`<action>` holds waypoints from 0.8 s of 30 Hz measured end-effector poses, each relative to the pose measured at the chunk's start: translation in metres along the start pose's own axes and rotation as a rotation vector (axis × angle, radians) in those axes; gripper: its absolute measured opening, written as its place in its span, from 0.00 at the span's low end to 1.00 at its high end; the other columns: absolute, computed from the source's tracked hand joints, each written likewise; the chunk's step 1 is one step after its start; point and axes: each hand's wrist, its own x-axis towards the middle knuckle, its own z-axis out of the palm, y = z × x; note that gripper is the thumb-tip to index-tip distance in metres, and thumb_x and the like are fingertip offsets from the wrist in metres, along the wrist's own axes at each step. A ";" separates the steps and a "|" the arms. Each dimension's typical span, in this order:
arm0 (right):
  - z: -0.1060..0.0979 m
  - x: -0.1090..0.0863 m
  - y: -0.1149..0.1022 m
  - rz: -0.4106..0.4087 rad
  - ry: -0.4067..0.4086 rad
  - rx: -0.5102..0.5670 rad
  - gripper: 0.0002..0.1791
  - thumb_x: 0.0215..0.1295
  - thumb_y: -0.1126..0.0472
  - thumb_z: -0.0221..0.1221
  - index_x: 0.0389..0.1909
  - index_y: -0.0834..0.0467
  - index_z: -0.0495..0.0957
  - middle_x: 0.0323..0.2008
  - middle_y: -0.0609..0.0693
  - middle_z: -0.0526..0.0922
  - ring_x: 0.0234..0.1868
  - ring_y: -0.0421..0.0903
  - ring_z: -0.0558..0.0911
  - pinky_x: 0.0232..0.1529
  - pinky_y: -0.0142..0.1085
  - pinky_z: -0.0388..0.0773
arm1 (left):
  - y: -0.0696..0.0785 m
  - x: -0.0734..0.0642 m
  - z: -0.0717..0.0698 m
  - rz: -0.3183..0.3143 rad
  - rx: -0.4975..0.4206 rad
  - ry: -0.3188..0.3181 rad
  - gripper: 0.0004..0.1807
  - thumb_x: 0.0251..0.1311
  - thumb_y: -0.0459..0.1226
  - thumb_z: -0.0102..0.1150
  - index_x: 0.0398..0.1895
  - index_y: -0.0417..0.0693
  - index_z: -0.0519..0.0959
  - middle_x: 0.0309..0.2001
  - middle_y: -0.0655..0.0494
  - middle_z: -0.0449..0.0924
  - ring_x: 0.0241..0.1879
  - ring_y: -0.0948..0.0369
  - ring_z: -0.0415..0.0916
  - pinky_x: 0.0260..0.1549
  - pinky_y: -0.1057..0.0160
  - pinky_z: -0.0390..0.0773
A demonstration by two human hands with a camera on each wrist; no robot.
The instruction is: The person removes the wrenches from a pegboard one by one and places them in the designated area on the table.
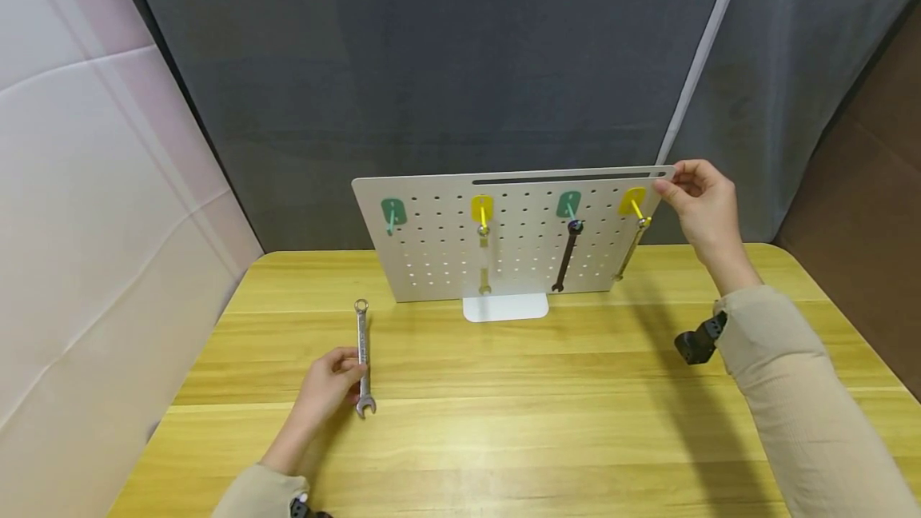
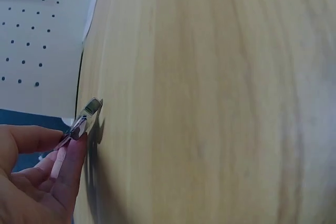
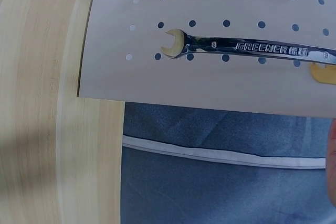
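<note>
My left hand [image 1: 324, 386] pinches a silver combination wrench [image 1: 363, 342] by its shank, box end pointing away and open end toward me. In the left wrist view the wrench [image 2: 79, 127] is between thumb and fingers, its shadow on the wood beside it. With the thumb in front and fingers behind, my right hand [image 1: 708, 210] grips the upper right corner of a white pegboard [image 1: 439, 262]. Three wrenches hang on its hooks: one on a yellow hook [image 1: 482, 205], one on a green hook [image 1: 568, 204], one on the rightmost yellow hook [image 1: 632, 201]. The leftmost green hook [image 1: 392, 212] bears nothing.
The pegboard stands near the back of a wooden table [image 1: 532, 406], on a white foot plate [image 1: 506, 308]. A dark grey curtain [image 1: 432, 54] hangs behind it. White cloth [image 1: 108, 222] is on the left, and a brown panel [image 1: 863, 182] on the right.
</note>
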 end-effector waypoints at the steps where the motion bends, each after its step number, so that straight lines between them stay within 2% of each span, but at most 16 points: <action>1: 0.000 0.000 0.000 -0.001 0.000 -0.001 0.11 0.62 0.65 0.61 0.33 0.44 0.72 0.29 0.32 0.73 0.35 0.31 0.72 0.37 0.12 0.72 | -0.001 0.000 -0.001 -0.012 0.000 0.000 0.21 0.64 0.29 0.50 0.58 0.26 0.67 0.44 0.36 0.78 0.32 0.62 0.76 0.29 0.68 0.84; 4: -0.001 0.000 0.001 -0.003 -0.004 0.000 0.11 0.62 0.64 0.61 0.33 0.45 0.72 0.29 0.32 0.73 0.35 0.31 0.72 0.36 0.12 0.72 | -0.003 0.001 -0.004 -0.039 0.003 0.002 0.22 0.63 0.30 0.50 0.58 0.26 0.67 0.43 0.40 0.78 0.33 0.61 0.76 0.32 0.64 0.85; 8: -0.001 0.001 0.002 0.002 -0.007 0.001 0.11 0.62 0.64 0.61 0.33 0.45 0.72 0.29 0.31 0.73 0.35 0.31 0.72 0.36 0.12 0.72 | -0.005 0.002 -0.006 -0.039 0.028 0.007 0.22 0.63 0.29 0.48 0.59 0.24 0.67 0.42 0.40 0.78 0.33 0.60 0.77 0.33 0.61 0.86; 18: 0.000 0.001 0.004 -0.002 -0.013 0.013 0.10 0.62 0.64 0.61 0.33 0.45 0.72 0.29 0.32 0.73 0.35 0.31 0.72 0.37 0.12 0.73 | -0.005 0.001 -0.002 -0.022 0.115 0.031 0.20 0.63 0.29 0.49 0.56 0.24 0.70 0.42 0.36 0.79 0.32 0.60 0.78 0.27 0.65 0.83; 24: 0.000 0.001 0.004 -0.008 -0.014 0.020 0.10 0.62 0.64 0.61 0.33 0.45 0.72 0.29 0.32 0.73 0.35 0.31 0.72 0.37 0.12 0.73 | -0.002 0.002 0.000 0.009 0.186 0.050 0.20 0.61 0.29 0.51 0.54 0.24 0.72 0.42 0.33 0.80 0.30 0.60 0.78 0.26 0.67 0.81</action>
